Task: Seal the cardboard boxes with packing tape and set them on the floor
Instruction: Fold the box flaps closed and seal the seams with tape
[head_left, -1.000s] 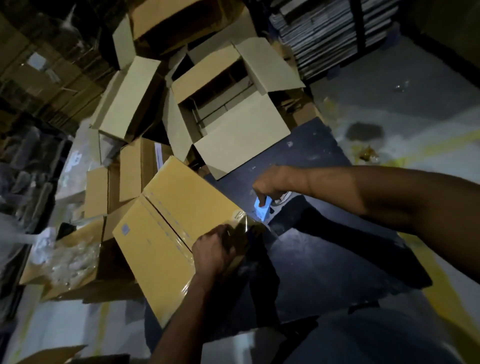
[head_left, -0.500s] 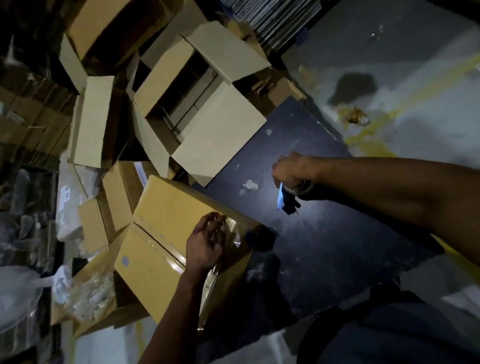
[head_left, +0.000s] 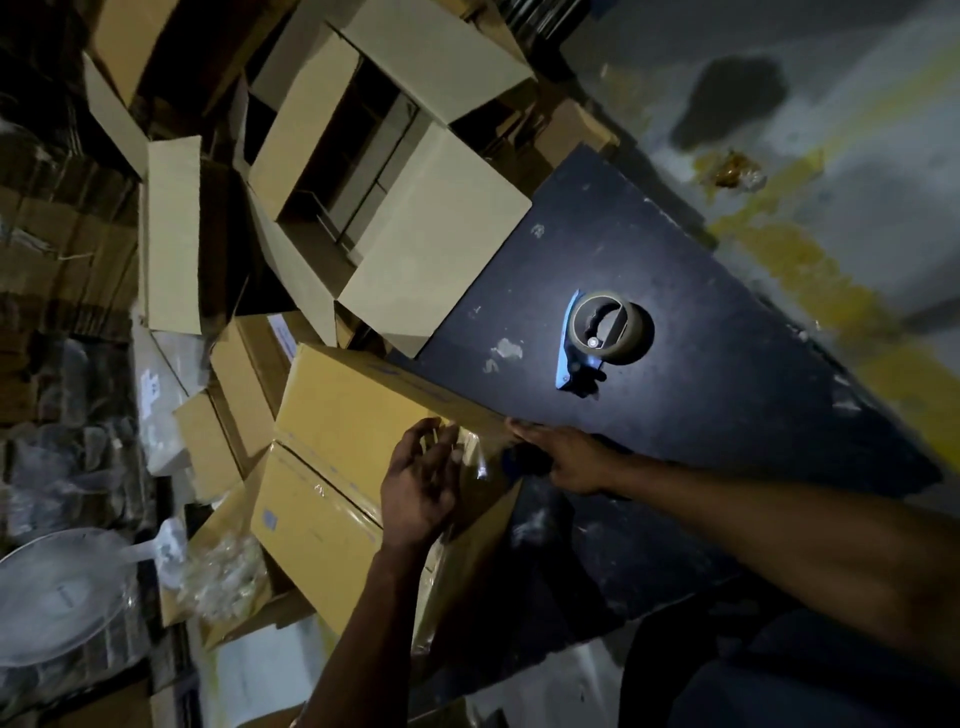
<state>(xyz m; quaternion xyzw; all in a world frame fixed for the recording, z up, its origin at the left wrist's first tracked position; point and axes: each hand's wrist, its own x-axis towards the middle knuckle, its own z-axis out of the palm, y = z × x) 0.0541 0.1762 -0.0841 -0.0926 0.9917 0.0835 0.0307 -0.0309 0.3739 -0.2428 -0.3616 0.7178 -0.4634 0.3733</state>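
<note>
Two hands are on the closed yellow-brown cardboard box (head_left: 332, 447) that sits at the left edge of the dark blue-black surface (head_left: 701, 405), its seam already covered by a glossy strip of clear tape. The left hand (head_left: 423, 486) lies over the box's near end with fingers (head_left: 441, 441) loosely spread and slightly curved, touching the crinkly tape tail there. The right hand (head_left: 563, 457) is at the box's corner where it meets the surface — its fingers are mostly hidden, so I can't tell if they're pinching anything. The blue-handled tape dispenser with a brownish roll (head_left: 602, 338) lies on the surface by itself, well apart from both hands. Behind the sealed box there's a bigger open tan cardboard box (head_left: 415, 218) with flaps out, plus a heap of other cartons (head_left: 171, 234) on the left.
</note>
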